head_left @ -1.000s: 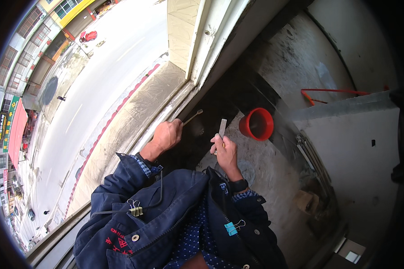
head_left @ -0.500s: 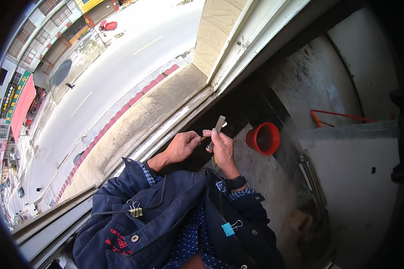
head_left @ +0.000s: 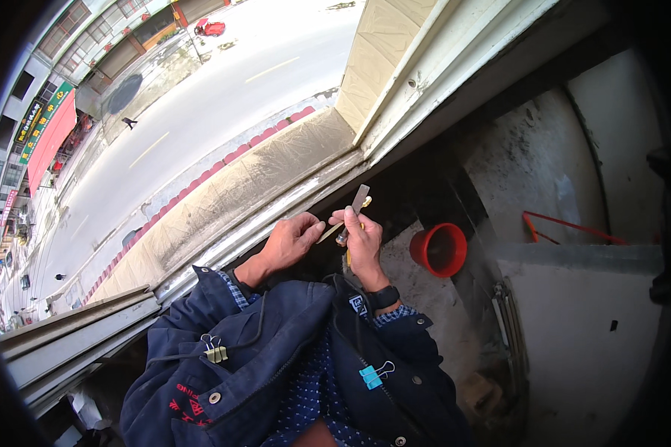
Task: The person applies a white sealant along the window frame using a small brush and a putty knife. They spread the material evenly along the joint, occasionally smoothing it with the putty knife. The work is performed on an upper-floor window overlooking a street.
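My right hand (head_left: pixel 362 246) is closed around a flat grey metal tool (head_left: pixel 360 198), its straight blade-like end sticking up past the thumb. A rounded shiny metal end (head_left: pixel 341 239) pokes out on the palm side; whether it belongs to the same tool I cannot tell. Beside the blade shows a small pale yellow piece (head_left: pixel 367 202). Between the hands runs a thin yellowish strip (head_left: pixel 329 232). My left hand (head_left: pixel 289 243) pinches its lower end between thumb and fingers, while the other end reaches the fingers of my right hand.
A window frame (head_left: pixel 306 182) crosses diagonally on my left, with a ledge (head_left: pixel 261 167) and a street (head_left: pixel 216 104) far below. At my right stand a red bucket (head_left: pixel 438 250) and a pale wall (head_left: pixel 581 313). Several long strips (head_left: pixel 508 328) lean near a brown box (head_left: pixel 481 393).
My left hand has drawn back a little from the right, and more of the yellowish strip shows between them. The right hand keeps its grip on the metal tool. The view has shifted slightly.
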The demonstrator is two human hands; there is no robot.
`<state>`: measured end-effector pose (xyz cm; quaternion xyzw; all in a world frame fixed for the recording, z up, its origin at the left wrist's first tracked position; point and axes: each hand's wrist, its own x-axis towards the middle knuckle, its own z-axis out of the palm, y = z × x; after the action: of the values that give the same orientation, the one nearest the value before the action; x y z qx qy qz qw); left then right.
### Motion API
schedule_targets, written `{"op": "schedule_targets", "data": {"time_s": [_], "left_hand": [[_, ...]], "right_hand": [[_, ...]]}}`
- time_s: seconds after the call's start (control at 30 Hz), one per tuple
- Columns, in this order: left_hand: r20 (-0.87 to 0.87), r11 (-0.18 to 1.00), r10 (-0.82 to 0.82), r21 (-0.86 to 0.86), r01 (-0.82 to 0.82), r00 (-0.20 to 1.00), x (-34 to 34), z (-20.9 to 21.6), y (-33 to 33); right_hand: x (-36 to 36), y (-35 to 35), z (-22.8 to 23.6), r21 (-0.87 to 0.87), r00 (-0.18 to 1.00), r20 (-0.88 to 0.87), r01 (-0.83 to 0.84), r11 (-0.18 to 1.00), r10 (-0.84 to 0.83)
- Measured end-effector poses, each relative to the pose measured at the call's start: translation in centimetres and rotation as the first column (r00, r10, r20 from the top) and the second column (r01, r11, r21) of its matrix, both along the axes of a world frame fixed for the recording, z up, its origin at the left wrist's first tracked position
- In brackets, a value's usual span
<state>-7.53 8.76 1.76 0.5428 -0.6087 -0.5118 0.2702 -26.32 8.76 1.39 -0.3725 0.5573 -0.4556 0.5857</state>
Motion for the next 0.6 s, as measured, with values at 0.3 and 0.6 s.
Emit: {"op": "schedule_targets", "data": {"time_s": [0.3, 0.6], "left_hand": [[-0.016, 0.994, 0.06, 0.095, -0.058, 0.998, -6.0, 0.2, 0.2], [-0.12, 0.997, 0.063, -0.028, -0.067, 0.991, -11.1, 0.7, 0.4]], "right_hand": [[-6.6, -2.4, 0.4, 0.003, 0.957, 0.282, 0.07, 0.998, -0.068], [-8.2, -2.8, 0.3, -0.095, 0.948, 0.311, -0.039, 0.995, 0.067]]}}
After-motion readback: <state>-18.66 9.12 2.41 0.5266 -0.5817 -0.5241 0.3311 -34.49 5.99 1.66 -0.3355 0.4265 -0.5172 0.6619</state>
